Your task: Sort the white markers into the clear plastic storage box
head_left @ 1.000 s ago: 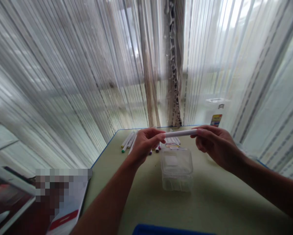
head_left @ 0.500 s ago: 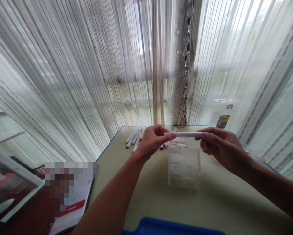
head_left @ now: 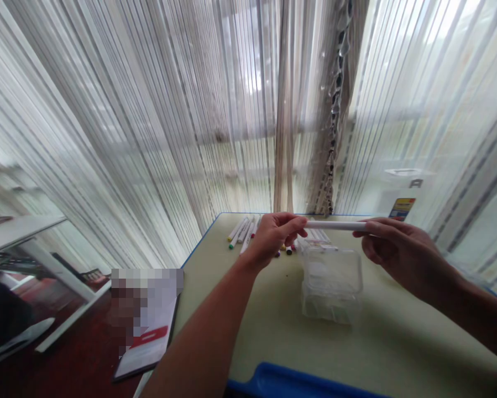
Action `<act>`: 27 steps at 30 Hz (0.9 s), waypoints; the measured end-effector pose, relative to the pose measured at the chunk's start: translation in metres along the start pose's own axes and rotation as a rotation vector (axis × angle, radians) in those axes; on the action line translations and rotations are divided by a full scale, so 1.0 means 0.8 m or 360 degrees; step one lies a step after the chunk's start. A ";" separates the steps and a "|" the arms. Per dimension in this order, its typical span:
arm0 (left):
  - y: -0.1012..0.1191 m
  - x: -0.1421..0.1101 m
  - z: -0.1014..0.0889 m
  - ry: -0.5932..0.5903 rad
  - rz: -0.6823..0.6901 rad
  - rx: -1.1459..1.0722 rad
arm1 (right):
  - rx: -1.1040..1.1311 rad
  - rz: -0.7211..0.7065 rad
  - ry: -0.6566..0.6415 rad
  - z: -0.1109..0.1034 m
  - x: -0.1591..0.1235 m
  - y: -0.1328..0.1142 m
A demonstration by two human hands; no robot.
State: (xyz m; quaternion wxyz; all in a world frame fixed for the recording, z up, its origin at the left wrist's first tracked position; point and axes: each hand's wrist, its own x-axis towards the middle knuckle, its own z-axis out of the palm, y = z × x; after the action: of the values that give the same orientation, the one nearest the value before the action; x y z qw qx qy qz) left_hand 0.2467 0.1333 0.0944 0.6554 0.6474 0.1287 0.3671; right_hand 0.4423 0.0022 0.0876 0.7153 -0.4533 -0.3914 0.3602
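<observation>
Your left forearm slants up from the bottom of the frame, wrist bent so the left hand (head_left: 273, 237) points rightward near the centre. Your right forearm comes in from the lower right edge, its right hand (head_left: 406, 254) turned leftward. Thumb and fingers of each pinch one end of a white marker (head_left: 335, 225), held nearly level right of centre, above a clear plastic box (head_left: 333, 309). Loose markers (head_left: 240, 231) lie on the table (head_left: 273, 331) beyond your left wrist.
</observation>
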 end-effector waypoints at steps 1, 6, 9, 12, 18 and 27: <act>0.001 0.000 -0.001 -0.0015 -0.0012 -0.0036 | 0.0013 0.0009 0.0008 -0.001 0.001 0.000; 0.004 -0.003 -0.003 -0.0061 -0.0037 -0.0143 | 0.0055 0.0057 0.0013 -0.004 0.004 0.005; 0.005 -0.003 -0.003 -0.0038 -0.0027 -0.0131 | 0.0066 0.0050 0.0036 -0.004 0.005 0.006; 0.004 -0.002 -0.003 -0.0013 -0.0012 -0.0083 | 0.0057 0.0039 0.0065 -0.003 0.006 0.006; -0.001 0.000 -0.005 0.0010 0.0062 0.0054 | 0.0030 0.0059 0.0096 -0.001 0.008 0.005; -0.005 0.001 0.000 0.0046 0.0074 0.0184 | 0.0053 0.0075 0.0094 -0.001 0.009 0.008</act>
State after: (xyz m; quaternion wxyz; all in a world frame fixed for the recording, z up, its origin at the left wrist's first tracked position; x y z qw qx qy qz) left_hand 0.2484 0.1345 0.0912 0.6064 0.6816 0.1440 0.3834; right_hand 0.4450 0.0102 0.0828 0.7253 -0.4607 -0.3533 0.3699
